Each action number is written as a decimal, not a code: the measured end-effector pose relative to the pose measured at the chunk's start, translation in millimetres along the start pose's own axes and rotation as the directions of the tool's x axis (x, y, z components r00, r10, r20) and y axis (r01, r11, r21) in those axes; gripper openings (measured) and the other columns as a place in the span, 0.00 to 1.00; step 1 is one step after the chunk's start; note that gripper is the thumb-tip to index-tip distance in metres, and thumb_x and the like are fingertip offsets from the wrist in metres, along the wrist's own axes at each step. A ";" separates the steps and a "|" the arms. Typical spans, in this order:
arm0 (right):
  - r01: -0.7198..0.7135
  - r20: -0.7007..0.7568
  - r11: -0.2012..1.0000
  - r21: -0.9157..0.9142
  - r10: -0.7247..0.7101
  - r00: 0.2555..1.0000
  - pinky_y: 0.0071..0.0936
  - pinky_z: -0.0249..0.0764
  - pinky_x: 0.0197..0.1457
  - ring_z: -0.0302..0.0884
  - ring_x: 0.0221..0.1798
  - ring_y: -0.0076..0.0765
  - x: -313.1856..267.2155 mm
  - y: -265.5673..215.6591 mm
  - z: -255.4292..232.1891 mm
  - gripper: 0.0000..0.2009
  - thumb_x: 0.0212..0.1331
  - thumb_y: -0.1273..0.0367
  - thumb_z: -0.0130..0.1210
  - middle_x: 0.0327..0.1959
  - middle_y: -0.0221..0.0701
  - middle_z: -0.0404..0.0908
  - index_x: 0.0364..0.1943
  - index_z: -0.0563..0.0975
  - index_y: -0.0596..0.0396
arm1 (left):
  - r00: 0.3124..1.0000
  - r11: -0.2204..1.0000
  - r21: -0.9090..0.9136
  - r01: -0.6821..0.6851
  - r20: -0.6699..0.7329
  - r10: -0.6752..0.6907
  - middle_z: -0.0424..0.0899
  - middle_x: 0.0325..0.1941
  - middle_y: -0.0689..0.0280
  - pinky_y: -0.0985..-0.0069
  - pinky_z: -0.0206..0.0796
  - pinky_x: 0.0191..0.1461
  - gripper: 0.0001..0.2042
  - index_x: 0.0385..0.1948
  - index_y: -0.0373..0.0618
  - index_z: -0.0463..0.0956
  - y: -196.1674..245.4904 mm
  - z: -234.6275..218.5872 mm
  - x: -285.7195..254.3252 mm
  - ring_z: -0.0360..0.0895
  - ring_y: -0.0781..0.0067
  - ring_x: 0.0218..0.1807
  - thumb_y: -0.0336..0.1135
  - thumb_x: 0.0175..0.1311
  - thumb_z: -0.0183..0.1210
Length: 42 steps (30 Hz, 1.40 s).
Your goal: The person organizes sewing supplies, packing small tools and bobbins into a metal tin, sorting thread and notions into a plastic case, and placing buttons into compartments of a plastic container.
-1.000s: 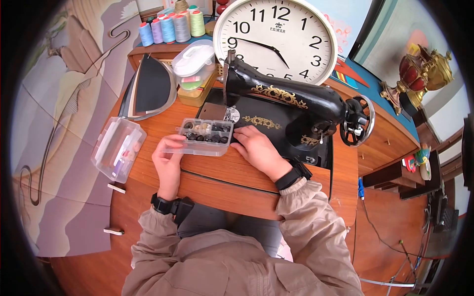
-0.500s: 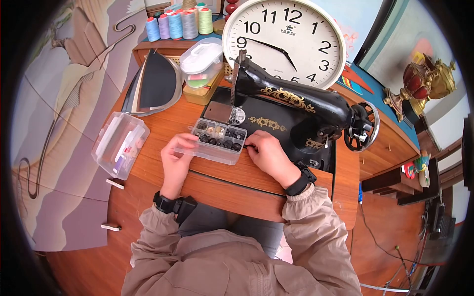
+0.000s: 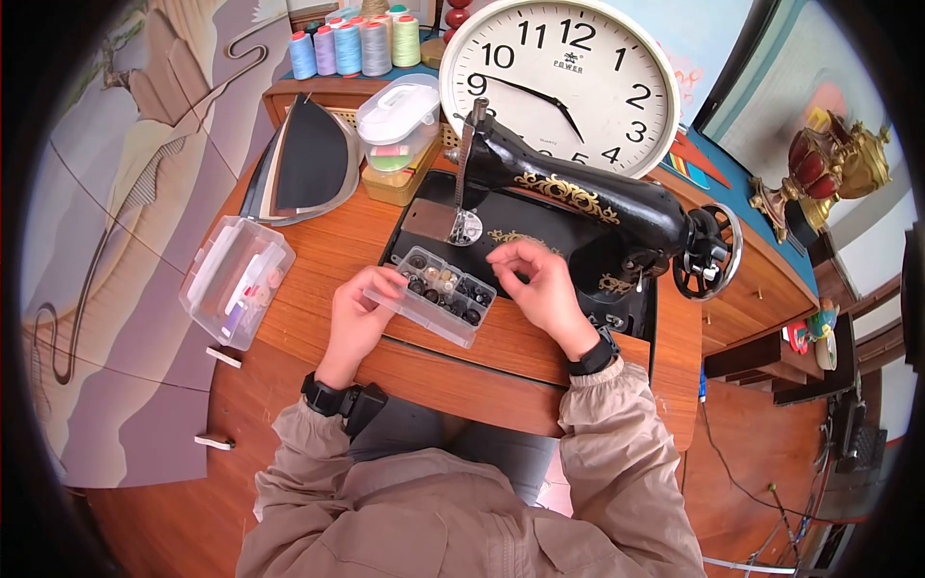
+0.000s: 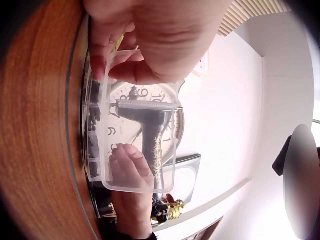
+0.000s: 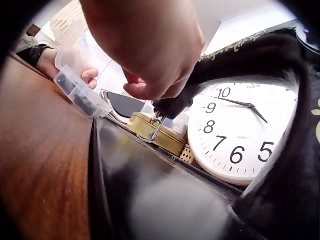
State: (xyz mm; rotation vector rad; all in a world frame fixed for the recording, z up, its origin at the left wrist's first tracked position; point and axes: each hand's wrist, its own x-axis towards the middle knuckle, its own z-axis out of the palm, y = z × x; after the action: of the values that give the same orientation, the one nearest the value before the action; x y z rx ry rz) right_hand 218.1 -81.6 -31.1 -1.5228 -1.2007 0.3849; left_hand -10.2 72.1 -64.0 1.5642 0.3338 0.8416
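A clear compartment box (image 3: 445,299) with dark and pale buttons lies open-lidded at the sewing machine's front edge. At its left end, my left hand (image 3: 362,313) grips the transparent lid and edge; the left wrist view shows the thumb on the raised lid (image 4: 140,172). Just off the box's right end is my right hand (image 3: 547,294), raised, fingers loosely bent and thumb apart from the index finger. No object shows between these fingertips. From the right wrist camera, the right hand (image 5: 150,55) hangs above the machine bed, with the box (image 5: 77,95) beyond.
Behind the box stands a black sewing machine (image 3: 578,193), its handwheel (image 3: 713,252) at right, and a large clock (image 3: 564,87). An open plastic case (image 3: 236,279) lies at left; a lidded tub (image 3: 397,120) and thread spools (image 3: 352,48) stand farther back.
My right hand has drawn off the box's right end and lifted slightly. The box has turned, its right end nearer my body, with my left hand still gripping it.
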 end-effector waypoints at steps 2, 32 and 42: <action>-0.041 0.125 0.995 0.091 0.029 0.992 0.22 0.79 0.55 0.83 0.49 0.25 -1.5 -1.4 0.6 0.07 0.66 0.82 0.55 0.45 0.31 0.85 0.45 0.82 0.64 | 0.998 0.997 -0.047 0.059 0.026 -0.058 0.83 0.45 0.64 0.77 0.68 0.55 0.09 0.28 0.41 0.74 -0.1 0.1 0.4 0.77 0.73 0.52 0.13 0.57 0.58; 0.258 0.241 0.880 -0.399 -0.171 0.955 0.43 0.77 0.50 0.79 0.44 0.54 -5.2 0.2 3.5 0.05 0.53 0.79 0.59 0.35 0.41 0.81 0.35 0.81 0.62 | 0.997 0.996 -0.046 0.080 0.002 -0.080 0.81 0.42 0.66 0.82 0.66 0.48 0.09 0.27 0.42 0.70 3.6 2.0 0.5 0.74 0.82 0.42 0.16 0.62 0.57; 0.067 0.070 0.997 -0.028 -0.064 0.995 0.29 0.80 0.41 0.85 0.39 0.38 -4.9 -7.4 6.8 0.07 0.60 0.79 0.61 0.38 0.39 0.85 0.41 0.83 0.62 | 0.996 0.995 -0.042 0.085 0.012 -0.085 0.82 0.42 0.66 0.82 0.67 0.47 0.09 0.27 0.43 0.71 2.6 2.3 1.0 0.74 0.82 0.42 0.16 0.62 0.58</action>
State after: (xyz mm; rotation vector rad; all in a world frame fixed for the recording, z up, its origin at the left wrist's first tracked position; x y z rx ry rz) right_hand 207.3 -82.9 -28.7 -1.5028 -1.3125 0.3795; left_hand -8.6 70.6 -61.1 1.5043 0.3705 0.7695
